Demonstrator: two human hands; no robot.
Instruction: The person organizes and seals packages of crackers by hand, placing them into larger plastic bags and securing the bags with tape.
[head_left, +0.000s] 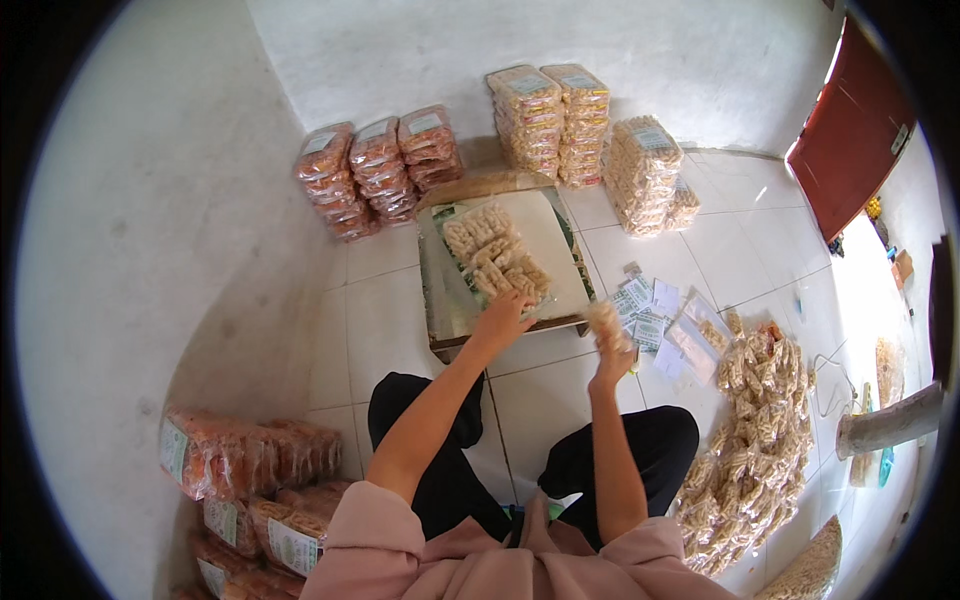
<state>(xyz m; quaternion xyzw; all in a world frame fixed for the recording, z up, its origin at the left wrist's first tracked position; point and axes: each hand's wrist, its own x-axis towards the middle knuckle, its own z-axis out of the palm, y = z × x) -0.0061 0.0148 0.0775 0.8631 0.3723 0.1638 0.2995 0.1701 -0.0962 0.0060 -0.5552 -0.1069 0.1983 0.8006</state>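
Before me a low wooden table (551, 214) carries a clear plastic bag (499, 251) filled with small packets of pale, stick-shaped snacks. My left hand (512, 307) rests at the near end of this bag, its fingers over the lowest packets; whether they grip one is not clear. Just off the table's right corner, my right hand (615, 356) holds up a small snack packet (606, 321), slightly blurred. Printed labels (636, 296) and flat plastic bags (694, 345) lie on the tiles to the right of that hand.
A long heap of small snack packets (757, 442) lies at my right. Stacked packs of orange snacks (326, 172) and pale snacks (551, 124) stand by the far wall, with more orange packs (247, 457) at lower left. A wooden post (889, 424) and red door (855, 135) are right.
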